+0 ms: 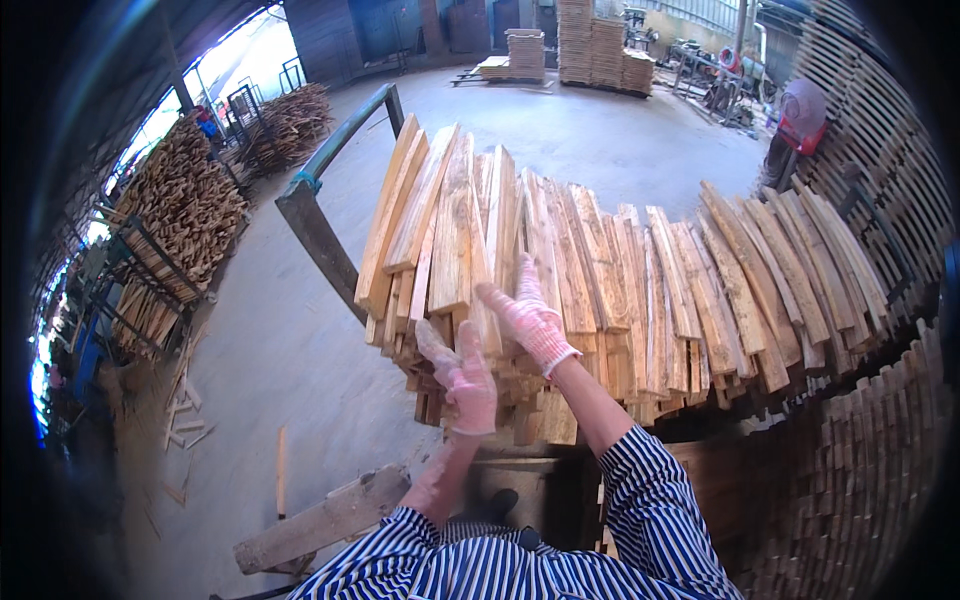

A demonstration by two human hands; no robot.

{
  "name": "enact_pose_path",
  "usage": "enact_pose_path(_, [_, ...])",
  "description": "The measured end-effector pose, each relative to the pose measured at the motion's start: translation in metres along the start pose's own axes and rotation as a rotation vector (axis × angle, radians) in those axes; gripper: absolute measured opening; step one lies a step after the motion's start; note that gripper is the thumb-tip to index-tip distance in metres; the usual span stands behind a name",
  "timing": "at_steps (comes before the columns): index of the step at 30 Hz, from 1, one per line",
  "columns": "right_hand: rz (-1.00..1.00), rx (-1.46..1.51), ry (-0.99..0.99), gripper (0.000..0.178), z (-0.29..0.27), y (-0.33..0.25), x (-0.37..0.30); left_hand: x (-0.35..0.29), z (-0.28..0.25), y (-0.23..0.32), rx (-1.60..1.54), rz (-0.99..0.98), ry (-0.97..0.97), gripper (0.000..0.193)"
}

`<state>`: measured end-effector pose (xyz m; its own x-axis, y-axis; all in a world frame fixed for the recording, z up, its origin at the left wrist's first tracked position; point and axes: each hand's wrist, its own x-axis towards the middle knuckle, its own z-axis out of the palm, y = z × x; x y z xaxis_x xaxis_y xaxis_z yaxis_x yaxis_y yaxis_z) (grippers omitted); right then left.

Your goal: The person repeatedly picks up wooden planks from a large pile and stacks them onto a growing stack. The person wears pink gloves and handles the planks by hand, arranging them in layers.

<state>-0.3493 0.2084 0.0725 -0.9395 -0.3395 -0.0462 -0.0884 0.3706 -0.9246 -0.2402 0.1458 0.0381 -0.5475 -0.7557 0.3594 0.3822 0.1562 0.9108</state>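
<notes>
A long stack of rough wooden strips (pixel 690 280) lies in front of me, their near ends toward my body. My right hand (pixel 532 322), in a pink-and-white knitted glove, lies over the strips left of the stack's middle, its fingers spread apart. Lower and to the left, my left hand (pixel 462 385) wears a matching glove. Its fingers point upward and apart beside the strips' near ends; some blur hides whether they touch. Several thicker strips (pixel 455 235) sit raised at the stack's left end. Neither hand appears to grip a strip.
A metal frame post (pixel 325 235) stands at the stack's left end. Near my left forearm is a wooden beam (pixel 325 520). Wood piles (pixel 180 200) line the left, and another stack (pixel 860 480) stands close right. A person (pixel 797 125) is at the far right.
</notes>
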Motion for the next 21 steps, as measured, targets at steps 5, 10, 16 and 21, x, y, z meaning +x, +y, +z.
enact_pose_path(5, [0.155,0.526,-0.304,0.125,-0.037,-0.039,0.023,-0.001,0.016,0.001,-0.089,-0.087,-0.227,0.050])
enact_pose_path(10, [0.439,0.557,-0.246,0.116,-0.119,0.024,0.052,0.039,0.033,0.026,0.217,0.029,-0.763,0.037])
enact_pose_path(16, [0.339,0.312,-0.261,0.091,-0.093,0.049,0.035,0.152,0.059,0.020,0.803,-0.201,-0.527,0.089])
enact_pose_path(21, [0.393,0.347,-0.302,0.092,-0.095,0.022,0.010,0.157,0.076,0.017,1.043,-0.291,-0.526,0.094])
